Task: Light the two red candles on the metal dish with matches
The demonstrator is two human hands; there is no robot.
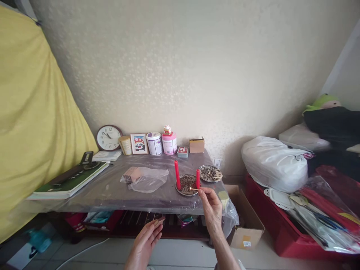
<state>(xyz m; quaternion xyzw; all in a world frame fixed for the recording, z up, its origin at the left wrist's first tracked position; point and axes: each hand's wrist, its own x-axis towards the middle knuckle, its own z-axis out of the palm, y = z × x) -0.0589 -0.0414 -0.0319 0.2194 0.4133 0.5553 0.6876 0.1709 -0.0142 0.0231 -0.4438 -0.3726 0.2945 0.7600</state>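
My right hand pinches a lit match, its small flame over a round metal dish that holds dark bits. Two red candles stand in that dish: a tall one at its left and a short one at its right, close to the flame. My left hand is lower, in front of the table edge, fingers closed around a small brown matchbox. A second metal dish with several thin sticks lies just behind and to the right.
The low table has a plastic cover and bears a crumpled plastic bag, books, a clock, tins and small boxes along the wall. A cardboard box, a white bag and a red bin stand to the right.
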